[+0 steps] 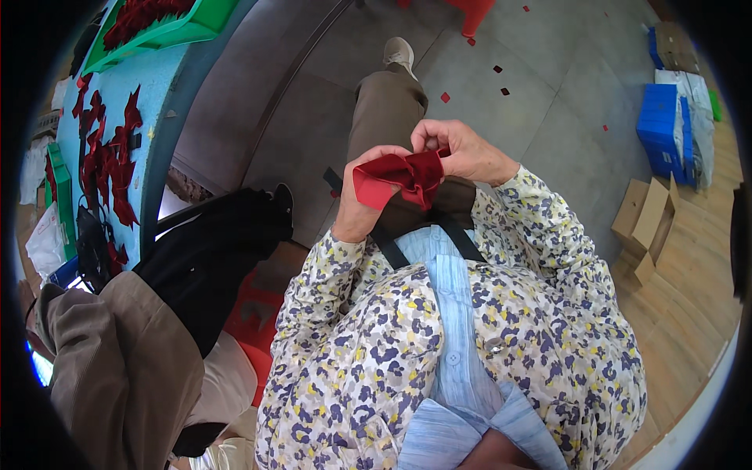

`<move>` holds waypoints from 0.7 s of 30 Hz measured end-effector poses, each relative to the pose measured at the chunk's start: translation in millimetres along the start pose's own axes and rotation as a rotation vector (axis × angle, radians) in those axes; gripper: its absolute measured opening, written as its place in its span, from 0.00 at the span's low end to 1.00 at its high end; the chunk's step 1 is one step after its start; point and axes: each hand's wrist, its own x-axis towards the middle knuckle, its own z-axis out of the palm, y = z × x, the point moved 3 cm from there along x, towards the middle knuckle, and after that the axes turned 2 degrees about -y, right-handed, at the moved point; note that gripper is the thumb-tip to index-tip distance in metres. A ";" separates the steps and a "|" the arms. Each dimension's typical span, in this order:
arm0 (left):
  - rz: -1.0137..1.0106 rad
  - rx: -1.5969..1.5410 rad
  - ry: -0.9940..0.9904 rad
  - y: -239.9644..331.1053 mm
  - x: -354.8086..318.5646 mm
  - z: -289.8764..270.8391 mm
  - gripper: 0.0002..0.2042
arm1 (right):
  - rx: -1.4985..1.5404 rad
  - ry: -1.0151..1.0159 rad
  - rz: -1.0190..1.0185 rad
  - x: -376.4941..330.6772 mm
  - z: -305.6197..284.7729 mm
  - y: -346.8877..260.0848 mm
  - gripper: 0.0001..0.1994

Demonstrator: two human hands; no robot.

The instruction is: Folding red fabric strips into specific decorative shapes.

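Note:
A piece of dark red velvet ribbon, partly folded into loops, is held up above my lap. My left hand grips its left side, with a flat flap of the ribbon lying over the fingers. At the ribbon's upper right edge, my right hand pinches the fabric between thumb and curled fingers. Both hands are close together, and the ribbon hides some of the fingertips. Several finished-looking red bows lie on the light blue table to my left.
A green tray of red bows sits on the table's far end. Beside me on the left is another person in a brown garment. Blue bins and an open cardboard box stand at right. Red scraps dot the grey floor.

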 end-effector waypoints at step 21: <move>0.005 -0.061 -0.036 13.4 -9.3 -13.4 0.14 | -0.786 0.628 -0.495 1.9 31.9 -27.6 0.23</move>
